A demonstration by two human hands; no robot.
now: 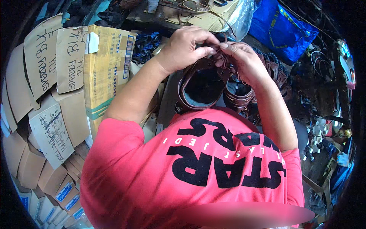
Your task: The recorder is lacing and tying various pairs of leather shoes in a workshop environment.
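In front of my chest stands a dark brown leather shoe [183, 100], its wide opening toward me and its dark lining showing. Close beside it on the right is a second brown shoe [238, 102] with laces across its front. My left hand [187, 47] reaches over the first shoe, thumb and fingers closed in a pinch at its far part. From the right, my right hand [246, 63] meets it, fingertips also pinched. Between them runs a thin brown shoelace [225, 60] near the shoe's eyelets. The exact grip on its ends is partly hidden by the fingers.
Stacked cardboard boxes [72, 57] rise at the left, one bound with yellow tape [101, 72]. A blue bag [282, 32] lies at the far right, near clear plastic [244, 19]. More brown leather shoes [278, 74] sit beyond my right forearm; small white containers [316, 139] cluster farther right.
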